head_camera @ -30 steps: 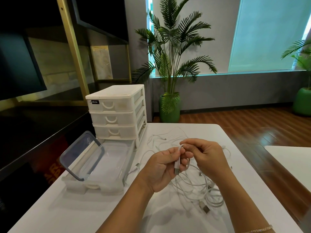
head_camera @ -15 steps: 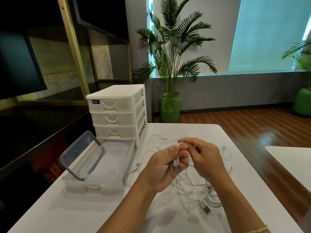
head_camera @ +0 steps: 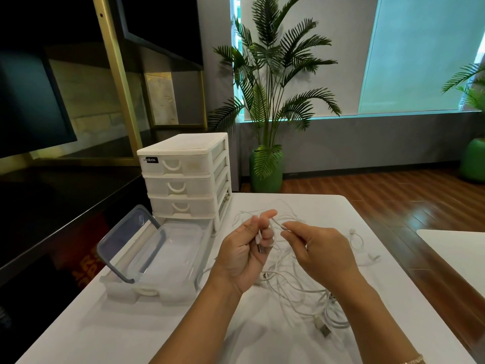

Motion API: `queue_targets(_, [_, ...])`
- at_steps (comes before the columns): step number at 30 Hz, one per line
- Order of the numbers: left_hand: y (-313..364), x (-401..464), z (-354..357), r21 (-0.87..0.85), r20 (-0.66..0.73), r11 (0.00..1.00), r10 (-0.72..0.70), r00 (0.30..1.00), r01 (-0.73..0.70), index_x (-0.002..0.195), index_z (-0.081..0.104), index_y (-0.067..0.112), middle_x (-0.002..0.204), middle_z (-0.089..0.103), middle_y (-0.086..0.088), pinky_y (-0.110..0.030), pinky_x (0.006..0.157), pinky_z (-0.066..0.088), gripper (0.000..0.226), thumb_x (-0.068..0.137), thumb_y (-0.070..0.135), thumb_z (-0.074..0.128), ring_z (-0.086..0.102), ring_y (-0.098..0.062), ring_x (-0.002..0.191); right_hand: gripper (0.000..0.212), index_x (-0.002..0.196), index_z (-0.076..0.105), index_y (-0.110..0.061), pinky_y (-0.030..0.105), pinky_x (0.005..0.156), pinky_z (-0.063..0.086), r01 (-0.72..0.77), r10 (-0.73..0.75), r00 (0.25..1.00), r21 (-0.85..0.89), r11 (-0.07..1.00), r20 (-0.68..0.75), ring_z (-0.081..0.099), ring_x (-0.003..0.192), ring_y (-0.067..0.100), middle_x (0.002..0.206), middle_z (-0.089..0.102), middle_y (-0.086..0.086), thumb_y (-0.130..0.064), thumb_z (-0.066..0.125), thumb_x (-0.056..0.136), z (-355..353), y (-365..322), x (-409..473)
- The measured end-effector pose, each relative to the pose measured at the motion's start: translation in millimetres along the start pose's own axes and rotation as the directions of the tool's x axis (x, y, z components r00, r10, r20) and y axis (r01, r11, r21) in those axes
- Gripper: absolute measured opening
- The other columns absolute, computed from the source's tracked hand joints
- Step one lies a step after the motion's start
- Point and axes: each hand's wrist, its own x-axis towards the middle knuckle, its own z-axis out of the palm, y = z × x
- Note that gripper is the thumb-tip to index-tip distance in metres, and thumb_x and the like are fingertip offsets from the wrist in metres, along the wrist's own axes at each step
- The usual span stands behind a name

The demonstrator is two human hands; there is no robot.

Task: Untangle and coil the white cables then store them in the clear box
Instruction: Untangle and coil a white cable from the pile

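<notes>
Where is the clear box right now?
The clear box sits open on the white table, left of both hands, right in front of the little white drawers.

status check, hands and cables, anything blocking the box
Left hand grips a white cable; right hand pinches its end. Cable tangle loose on table. Clear box open, lid propped, nothing blocking.

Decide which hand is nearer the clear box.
Left. The left hand holds a cable just right of the clear box; the right hand is farther right, beyond the left hand, over the tangle.
</notes>
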Motion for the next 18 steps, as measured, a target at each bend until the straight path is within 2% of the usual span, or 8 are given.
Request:
queue_targets(2, [3,1,-1,-0.006,-0.014,0.999,0.042,0.999,-0.042,0.113,0.055,-0.007,0.068,0.068,-0.007,-0.016,0.05,0.051,0.029,0.097,0.01,0.037,0.063,-0.009,0.056,0.021,0.084,0.073,-0.023,0.032,0.041,0.052,0.001,0.0,1.0,-0.047,0.999,0.027,0.064,0.05,0.019,0.063,0.071,-0.004,-0.037,0.058,0.082,0,0,0])
queue_targets(5, [5,2,-2,0.048,-0.055,0.994,0.105,0.993,-0.102,0.101,0.06,-0.002,0.081,0.074,-0.008,-0.017,0.055,0.055,0.025,0.098,0.006,0.036,0.071,-0.013,0.069,0.025,0.097,0.072,-0.025,0.035,0.063,0.056,-0.049,0.05,0.981,-0.008,0.999,0.19,0.068,0.071,0.021,0.083,0.074,-0.004,-0.042,0.056,0.088,-2,-1,0])
queue_targets(8, [2,3,-2,0.141,-0.094,0.982,0.14,0.986,-0.126,0.11,0.057,-0.003,0.088,0.075,-0.007,-0.017,0.061,0.056,0.024,0.098,0.007,0.038,0.072,-0.015,0.079,0.03,0.102,0.07,-0.03,0.028,0.07,0.052,-0.046,0.039,0.95,0.016,0.999,0.309,0.064,0.079,0.017,0.089,0.072,-0.005,-0.048,0.05,0.089,-4,-5,0])
queue_targets(10, [-1,6,-6,0.281,-0.11,0.949,0.179,0.978,-0.142,0.117,0.053,-0.001,0.086,0.076,-0.001,-0.016,0.065,0.056,0.025,0.098,0.008,0.04,0.072,-0.013,0.081,0.03,0.101,0.071,-0.029,0.024,0.069,0.047,-0.038,0.03,0.936,0.017,0.999,0.351,0.063,0.08,0.016,0.088,0.071,-0.004,-0.047,0.05,0.089,-7,-9,1])
queue_targets(13, [-6,9,-9,0.583,-0.054,0.793,0.252,0.966,-0.175,0.126,0.051,0.003,0.081,0.074,0.017,-0.013,0.074,0.054,0.031,0.098,0.012,0.042,0.07,-0.004,0.084,0.031,0.096,0.073,-0.026,0.023,0.066,0.044,-0.016,0.008,0.918,0.017,1.0,0.397,0.06,0.075,0.015,0.083,0.069,-0.004,-0.047,0.051,0.088,-10,-12,2])
queue_targets(14, [-8,9,-8,0.642,-0.03,0.742,0.275,0.961,-0.192,0.122,0.055,0.005,0.08,0.073,0.022,-0.013,0.077,0.054,0.028,0.097,0.012,0.043,0.069,-0.002,0.084,0.032,0.093,0.073,-0.024,0.023,0.064,0.044,-0.004,-0.007,0.911,0.026,1.0,0.412,0.058,0.071,0.014,0.079,0.067,-0.004,-0.047,0.052,0.088,-11,-12,2])
queue_targets(16, [-9,7,-4,0.7,-0.011,0.681,0.31,0.951,-0.214,0.1,0.066,0.015,0.077,0.071,0.025,-0.016,0.084,0.053,0.023,0.097,0.011,0.044,0.068,-0.004,0.085,0.031,0.085,0.073,-0.021,0.022,0.058,0.039,0.009,-0.03,0.895,0.049,0.999,0.445,0.049,0.06,0.011,0.068,0.061,-0.005,-0.045,0.053,0.088,-11,-13,1])
queue_targets(18, [-9,5,-2,0.684,-0.03,0.694,0.337,0.941,-0.227,0.081,0.065,0.029,0.082,0.073,0.013,-0.019,0.083,0.054,0.033,0.097,0.01,0.044,0.067,-0.009,0.088,0.034,0.077,0.07,-0.018,0.019,0.053,0.033,0.022,-0.039,0.874,0.041,0.999,0.484,0.042,0.054,0.012,0.058,0.05,-0.007,-0.043,0.051,0.089,-10,-15,1])
